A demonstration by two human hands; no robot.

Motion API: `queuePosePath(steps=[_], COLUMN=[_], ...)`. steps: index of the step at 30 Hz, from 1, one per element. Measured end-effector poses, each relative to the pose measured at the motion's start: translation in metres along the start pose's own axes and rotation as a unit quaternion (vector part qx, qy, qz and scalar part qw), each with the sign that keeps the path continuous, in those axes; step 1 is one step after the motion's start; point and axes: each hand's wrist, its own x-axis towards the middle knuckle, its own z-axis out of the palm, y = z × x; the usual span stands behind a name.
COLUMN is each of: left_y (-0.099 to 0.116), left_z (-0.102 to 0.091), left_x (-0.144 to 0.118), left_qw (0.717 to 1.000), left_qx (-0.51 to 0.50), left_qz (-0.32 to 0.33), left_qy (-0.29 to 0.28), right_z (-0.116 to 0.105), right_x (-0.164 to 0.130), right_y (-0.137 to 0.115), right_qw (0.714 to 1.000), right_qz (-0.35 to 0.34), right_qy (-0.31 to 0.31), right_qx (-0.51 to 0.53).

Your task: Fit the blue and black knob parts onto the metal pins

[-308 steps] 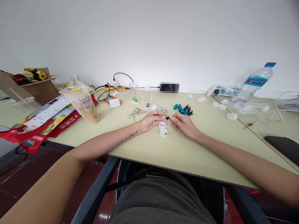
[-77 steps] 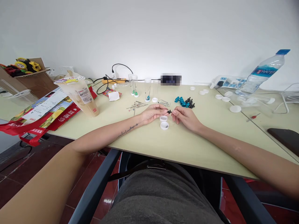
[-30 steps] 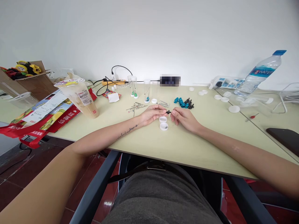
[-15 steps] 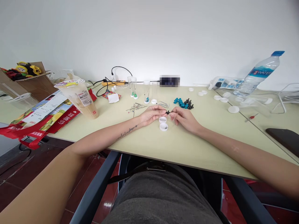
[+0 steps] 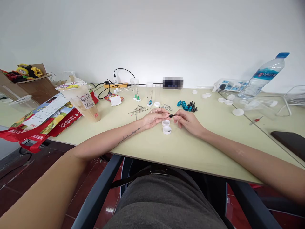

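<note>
My left hand (image 5: 155, 117) and my right hand (image 5: 188, 121) meet fingertip to fingertip over the table, both pinching one small black part (image 5: 171, 115). Just below the fingertips lie two small white caps (image 5: 166, 129), the nearer one with something dark inside. Beyond the hands sits a pile of teal and black small parts (image 5: 187, 106). Thin metal pins (image 5: 138, 110) lie to the left of that pile, next to clear tubes (image 5: 135, 90) standing upright on white bases.
A sealed drink cup (image 5: 82, 101) and red printed bags (image 5: 38, 122) take up the left side, behind them a cardboard box (image 5: 26, 83). A water bottle (image 5: 264, 75), a power strip (image 5: 228, 85), several white caps (image 5: 237, 112) and a dark phone (image 5: 289, 141) are at the right.
Both hands stay pinched on the black part at the same spot. Only the camera has shifted slightly.
</note>
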Motion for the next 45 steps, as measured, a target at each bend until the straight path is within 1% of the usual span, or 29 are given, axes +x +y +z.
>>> queuePosePath(steps=[3, 5, 10, 13, 18, 21, 24, 31, 38, 45], left_y=[-0.0009, -0.0009, 0.0009, 0.0014, -0.0002, -0.0012, -0.0013, 0.0001, -0.0006, 0.0004], left_z=[-0.0014, -0.0013, 0.0016, 0.0022, -0.0005, -0.0025, -0.0029, -0.0008, -0.0012, 0.0002], left_x=[0.0011, 0.0013, -0.0003, -0.0008, 0.0007, 0.0019, 0.0021, 0.0009, 0.0015, -0.0002], left_qw=[1.000, 1.000, 1.000, 1.000, 1.000, 1.000, 1.000, 1.000, 1.000, 1.000], left_qx=[0.003, -0.001, -0.006, -0.002, 0.006, 0.011, 0.011, 0.006, 0.016, 0.006], left_qz=[-0.001, -0.001, 0.000, 0.000, 0.007, 0.007, 0.006, 0.003, 0.007, 0.000], left_qy=[0.001, 0.001, -0.005, -0.015, -0.006, 0.000, -0.003, -0.009, -0.001, -0.007], right_z=[0.0012, 0.0012, -0.0006, -0.0009, -0.0001, 0.0009, 0.0011, -0.0017, 0.0009, -0.0014], right_x=[0.0001, 0.0000, 0.0001, 0.0005, 0.0007, 0.0009, 0.0011, 0.0002, 0.0017, 0.0004], right_y=[0.0020, 0.0019, 0.0000, 0.0009, 0.0046, 0.0060, 0.0052, 0.0003, 0.0045, -0.0006], right_qw=[0.999, 0.999, 1.000, 1.000, 1.000, 1.000, 0.999, 1.000, 0.999, 1.000], right_qz=[-0.002, -0.001, -0.002, -0.004, -0.002, 0.002, 0.001, -0.005, 0.007, 0.001], right_qy=[0.022, 0.024, -0.010, -0.019, 0.000, 0.021, 0.027, -0.008, 0.033, -0.011], right_qx=[0.026, 0.030, -0.006, 0.010, -0.012, 0.010, 0.020, -0.024, 0.020, -0.005])
